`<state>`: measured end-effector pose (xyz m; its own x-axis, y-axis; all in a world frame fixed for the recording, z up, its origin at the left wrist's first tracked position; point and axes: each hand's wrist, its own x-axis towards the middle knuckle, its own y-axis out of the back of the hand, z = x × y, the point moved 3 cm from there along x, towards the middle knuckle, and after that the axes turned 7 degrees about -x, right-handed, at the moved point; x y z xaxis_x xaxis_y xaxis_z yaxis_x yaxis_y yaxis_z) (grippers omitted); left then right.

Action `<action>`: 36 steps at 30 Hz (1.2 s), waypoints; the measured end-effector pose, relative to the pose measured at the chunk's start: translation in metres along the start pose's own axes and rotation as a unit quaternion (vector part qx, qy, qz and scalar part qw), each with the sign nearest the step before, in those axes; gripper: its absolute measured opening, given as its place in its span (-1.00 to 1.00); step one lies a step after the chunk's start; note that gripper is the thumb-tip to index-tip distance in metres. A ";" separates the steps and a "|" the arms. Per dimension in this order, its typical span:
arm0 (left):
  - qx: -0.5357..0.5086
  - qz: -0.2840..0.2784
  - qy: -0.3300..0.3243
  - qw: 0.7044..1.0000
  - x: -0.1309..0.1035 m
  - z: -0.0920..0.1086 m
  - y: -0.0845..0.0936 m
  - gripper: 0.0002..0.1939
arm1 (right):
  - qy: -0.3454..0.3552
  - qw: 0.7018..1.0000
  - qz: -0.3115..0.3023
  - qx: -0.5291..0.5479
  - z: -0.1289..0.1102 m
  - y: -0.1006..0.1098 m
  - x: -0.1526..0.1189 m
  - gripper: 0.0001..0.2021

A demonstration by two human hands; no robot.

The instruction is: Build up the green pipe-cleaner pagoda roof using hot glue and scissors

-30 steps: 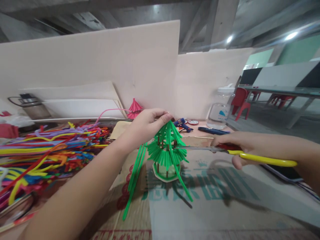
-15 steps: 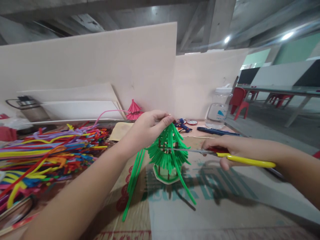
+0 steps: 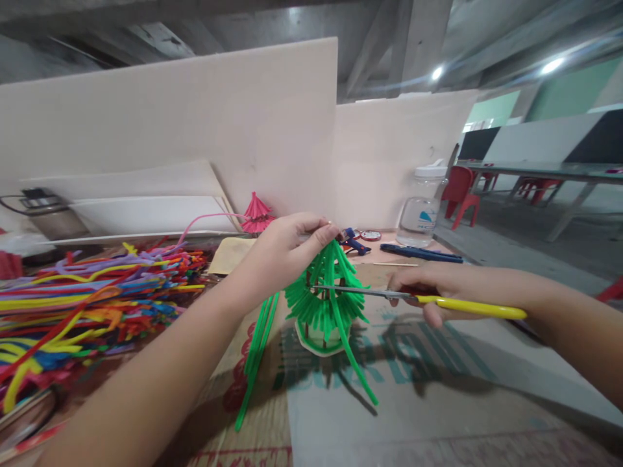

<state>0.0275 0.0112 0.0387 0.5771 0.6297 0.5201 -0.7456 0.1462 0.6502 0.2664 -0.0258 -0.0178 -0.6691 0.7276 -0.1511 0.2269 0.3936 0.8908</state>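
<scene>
A small pavilion model (image 3: 325, 318) with two tiers of green pipe-cleaner roofing and brown posts stands upright on a pale base. At its peak my left hand (image 3: 304, 243) is closed, thumb and fingers pinching the top. One long green pipe cleaner (image 3: 354, 362) hangs from the upper roof, past the lower tier and down to the board. My right hand (image 3: 433, 288) grips yellow-handled scissors (image 3: 467, 306), their blades pointing left across the front of the model, by that long strand. Loose green pipe cleaners (image 3: 260, 350) lie left of the base.
Many coloured pipe cleaners (image 3: 97, 298) are heaped at the left. Behind are a red pipe-cleaner roof (image 3: 257, 214), a blue glue gun (image 3: 355, 243), a dark blue long tool (image 3: 421, 253) and a clear water bottle (image 3: 419, 211). Printed cardboard (image 3: 389, 415) covers the work surface.
The view has shifted slightly, moving the background a little to the left. Both hands keep their grips, and the scissor blades tilt slightly more, their tips a bit higher and further left.
</scene>
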 end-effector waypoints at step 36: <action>-0.018 0.006 0.013 1.000 0.006 -0.014 0.002 -0.63 | -0.053 0.986 0.119 -0.100 -0.016 0.001 0.005 -0.65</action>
<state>0.0243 0.0261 0.0353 0.5598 0.6516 0.5118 -0.7635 0.1657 0.6242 0.2518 -0.0308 -0.0113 -0.5341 0.8445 0.0383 0.2173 0.0934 0.9716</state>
